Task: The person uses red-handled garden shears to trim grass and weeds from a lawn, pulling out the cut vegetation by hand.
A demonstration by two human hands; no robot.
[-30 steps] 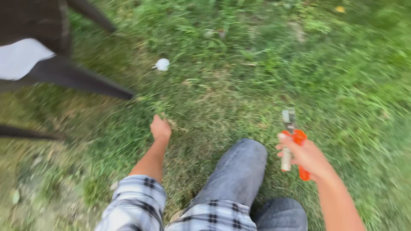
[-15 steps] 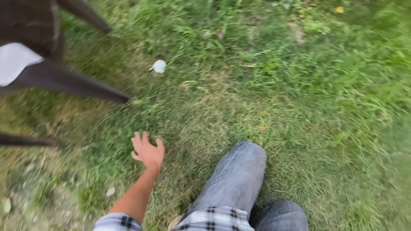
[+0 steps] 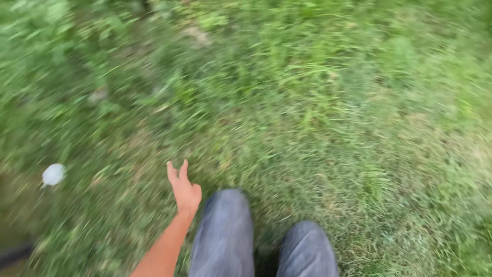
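One left hand (image 3: 183, 191) is seen at lower centre-left of the frame, fingers spread open, nothing held, poised over blurred grass (image 3: 318, 118). One small white round object (image 3: 53, 174) lies on the grass at the left edge, well apart. Two grey-trousered knees (image 3: 225, 231) are seen just beside the hand.

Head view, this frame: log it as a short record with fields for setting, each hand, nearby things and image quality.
setting: outdoors, grass all around
left hand: left hand open, fingers spread, empty, held over the grass beside the knee
right hand: not in view
legs: two knees in grey trousers at the lower edge
nearby: small white round object lying on the grass to the left of the hand, apart from it; what it is cannot be told
image quality: heavy motion blur, fine detail lost
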